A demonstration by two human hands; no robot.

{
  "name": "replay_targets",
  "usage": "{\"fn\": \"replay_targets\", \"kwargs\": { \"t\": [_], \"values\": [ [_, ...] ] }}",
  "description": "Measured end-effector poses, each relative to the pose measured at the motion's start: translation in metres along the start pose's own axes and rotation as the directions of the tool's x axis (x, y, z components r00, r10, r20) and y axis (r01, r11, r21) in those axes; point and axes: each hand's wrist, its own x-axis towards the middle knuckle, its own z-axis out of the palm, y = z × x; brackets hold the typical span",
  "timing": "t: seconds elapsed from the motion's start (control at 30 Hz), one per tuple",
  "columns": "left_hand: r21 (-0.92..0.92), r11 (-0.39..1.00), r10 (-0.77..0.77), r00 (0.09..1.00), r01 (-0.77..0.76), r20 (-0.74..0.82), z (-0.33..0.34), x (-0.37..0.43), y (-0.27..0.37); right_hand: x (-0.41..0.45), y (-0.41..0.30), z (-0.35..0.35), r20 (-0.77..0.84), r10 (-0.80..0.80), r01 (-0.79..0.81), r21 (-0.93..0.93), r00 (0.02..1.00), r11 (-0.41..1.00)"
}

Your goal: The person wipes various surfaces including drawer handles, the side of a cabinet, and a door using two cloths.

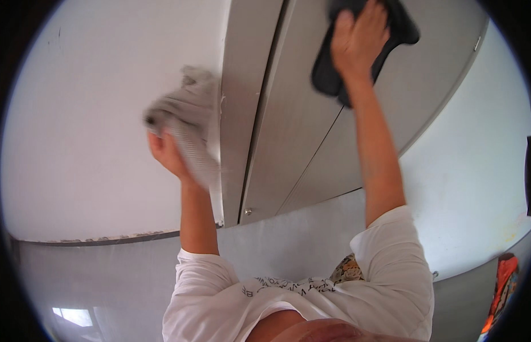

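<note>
My left hand (pixel 167 151) grips a bunched grey cloth (pixel 188 107), blurred at its edges, beside the frame of a grey door (pixel 304 128). At the upper right, my right hand (pixel 361 40) presses a dark cloth (pixel 327 68) flat against the same door. Part of this cloth lies hidden behind my fingers, and its top runs out of view. Both arms are stretched out ahead of me.
A white wall (pixel 98 128) stands left of the door frame, chipped along its lower edge. The grey floor (pixel 133 282) is glossy. Another pale wall (pixel 466 192) is on the right, with colourful fabric (pixel 500 290) near it. A small round metal fitting (pixel 248 211) sits low on the door.
</note>
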Motion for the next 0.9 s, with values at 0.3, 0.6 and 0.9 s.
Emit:
{"fn": "replay_targets", "kwargs": {
  "t": [0.3, 0.6, 0.9],
  "values": [
    [-0.516, 0.846, -0.066, 0.986, 0.136, 0.152, 0.006, 0.024, 0.028, -0.268, -0.082, -0.069, 0.902, -0.141, -0.100, 0.197, 0.408, 0.975],
    [-0.195, 0.981, 0.030, 0.970, 0.019, 0.241, -0.016, 0.039, 0.017, -0.136, -0.064, -0.028, 0.304, -0.072, -0.023, 0.296, 0.950, 0.955],
    [0.033, 0.997, 0.078, 0.994, -0.076, -0.081, -0.016, 0.041, -0.004, -0.033, -0.122, 0.006, 0.184, -0.062, -0.002, 0.329, 0.981, 0.944]
  ]
}}
